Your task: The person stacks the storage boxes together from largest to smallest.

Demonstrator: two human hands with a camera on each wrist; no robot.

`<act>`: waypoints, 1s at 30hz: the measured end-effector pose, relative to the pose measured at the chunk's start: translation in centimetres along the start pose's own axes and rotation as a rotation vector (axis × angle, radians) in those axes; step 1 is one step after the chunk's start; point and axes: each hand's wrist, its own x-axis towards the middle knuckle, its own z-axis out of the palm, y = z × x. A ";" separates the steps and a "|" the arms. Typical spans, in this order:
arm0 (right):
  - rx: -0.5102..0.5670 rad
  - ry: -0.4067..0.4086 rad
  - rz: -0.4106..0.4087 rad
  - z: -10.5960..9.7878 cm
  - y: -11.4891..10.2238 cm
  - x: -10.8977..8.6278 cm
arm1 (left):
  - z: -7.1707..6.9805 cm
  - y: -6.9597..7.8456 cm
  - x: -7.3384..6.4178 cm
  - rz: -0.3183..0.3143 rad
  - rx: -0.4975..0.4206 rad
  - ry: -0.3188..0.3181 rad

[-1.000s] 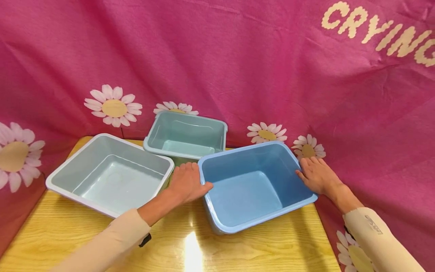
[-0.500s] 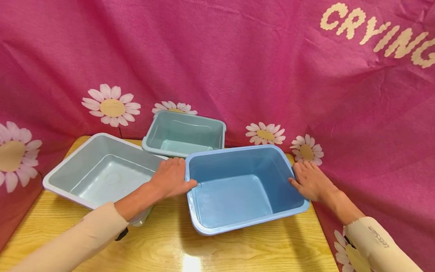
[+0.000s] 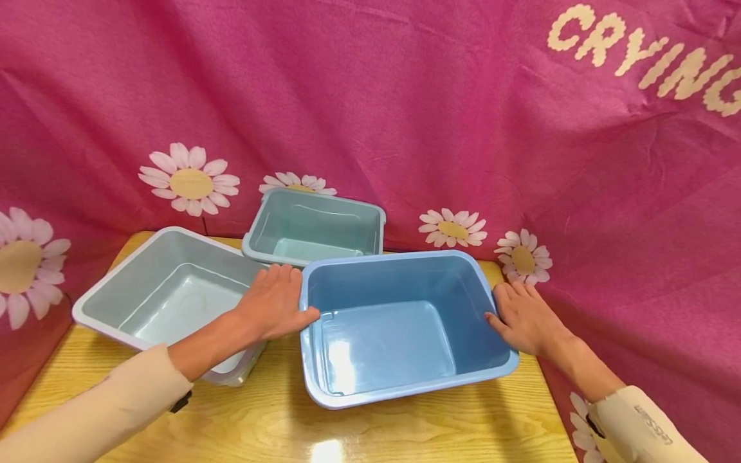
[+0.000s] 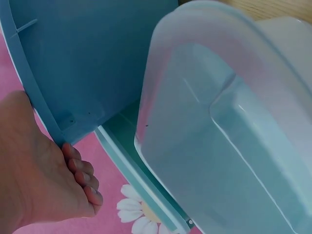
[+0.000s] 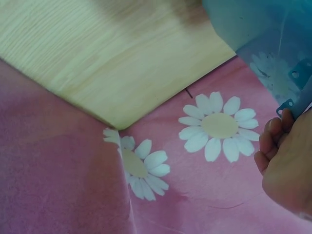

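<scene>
A blue plastic basin [image 3: 393, 341] is held by both hands, one at each short side, and nothing lies inside it. My left hand [image 3: 274, 305] grips its left rim, thumb over the inner edge and fingers curled under the outside. In the left wrist view the fingertips of the left hand [image 4: 53, 180] hook beneath the rim. On the right rim my right hand [image 3: 529, 321] grips in the same way. The right wrist view has the fingers of the right hand [image 5: 282, 151] curled under the basin's edge. The basin appears raised off the table.
To the left, a pale grey basin [image 3: 139, 289] stands on the wooden table [image 3: 249, 424], partly behind my left forearm. A smaller green-grey basin [image 3: 318, 222] sits at the back against a pink curtain [image 3: 370, 116] with daisies. The blue basin's rim overlaps its front.
Both hands have carried the blue basin to the left and slightly toward me. Its left side now comes nearer the pale grey basin. The other two basins have stayed put.
</scene>
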 end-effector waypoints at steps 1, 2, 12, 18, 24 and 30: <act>0.002 0.002 0.002 0.0 -0.2 -0.1 | -0.1 -0.1 -0.1 0.007 -0.004 0.007; 0.003 0.005 0.005 0.0 -0.5 -0.2 | -0.2 -0.2 -0.2 0.013 -0.007 0.011; 0.023 0.041 0.053 0.4 -3.7 -1.4 | -0.5 -1.8 -1.6 0.043 -0.016 -0.005; 0.028 0.006 0.092 0.6 -5.2 -1.7 | -0.7 -2.4 -2.3 0.049 -0.010 -0.033; 0.029 -0.011 0.116 1.0 -6.2 -2.2 | -0.3 -3.0 -2.8 0.079 -0.009 -0.024; 0.036 -0.016 0.129 1.6 -6.6 -2.7 | 0.2 -3.1 -3.0 0.085 -0.012 -0.026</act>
